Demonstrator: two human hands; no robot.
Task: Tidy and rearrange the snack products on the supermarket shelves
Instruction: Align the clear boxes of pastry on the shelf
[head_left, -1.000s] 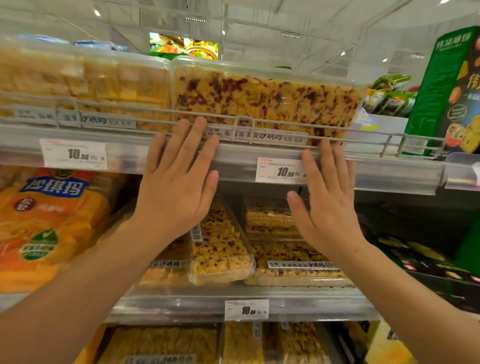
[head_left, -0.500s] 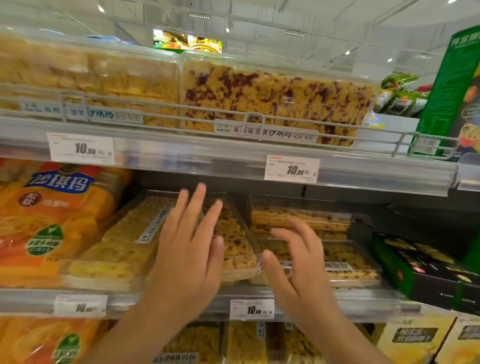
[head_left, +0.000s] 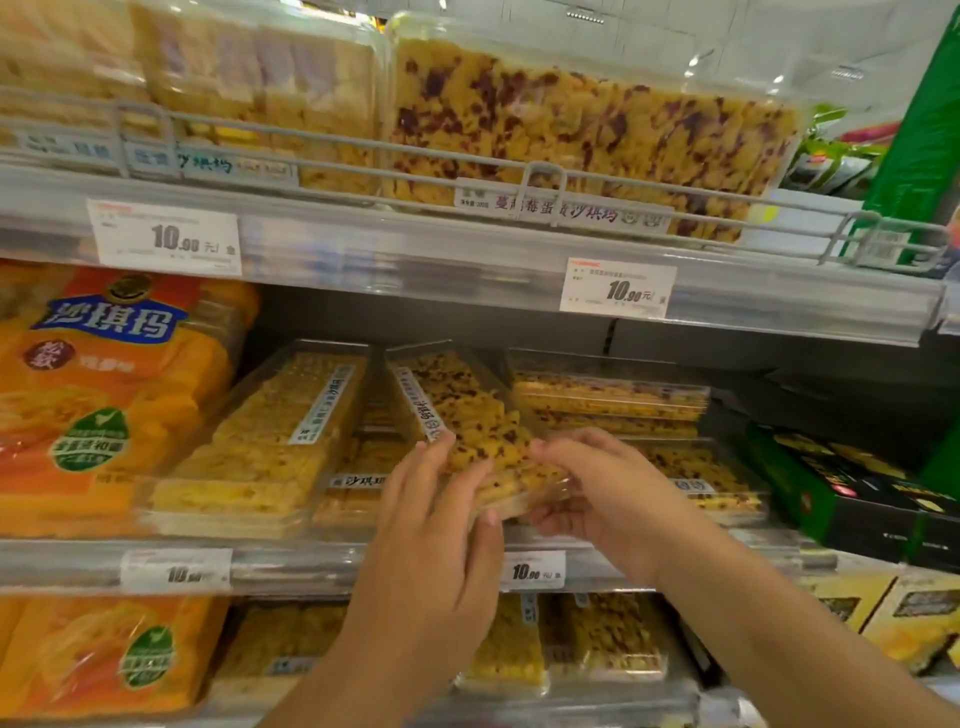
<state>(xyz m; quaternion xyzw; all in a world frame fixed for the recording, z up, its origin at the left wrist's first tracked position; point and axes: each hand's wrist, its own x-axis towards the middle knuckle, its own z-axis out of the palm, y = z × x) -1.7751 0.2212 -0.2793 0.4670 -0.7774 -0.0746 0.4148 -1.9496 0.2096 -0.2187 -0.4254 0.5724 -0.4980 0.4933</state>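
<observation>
Both hands on tilted cranberry box

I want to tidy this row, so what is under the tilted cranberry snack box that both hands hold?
Under the tilted cranberry snack box held by the left hand and right hand lies another clear snack box, partly visible. The hands and box hide the rest.
</observation>
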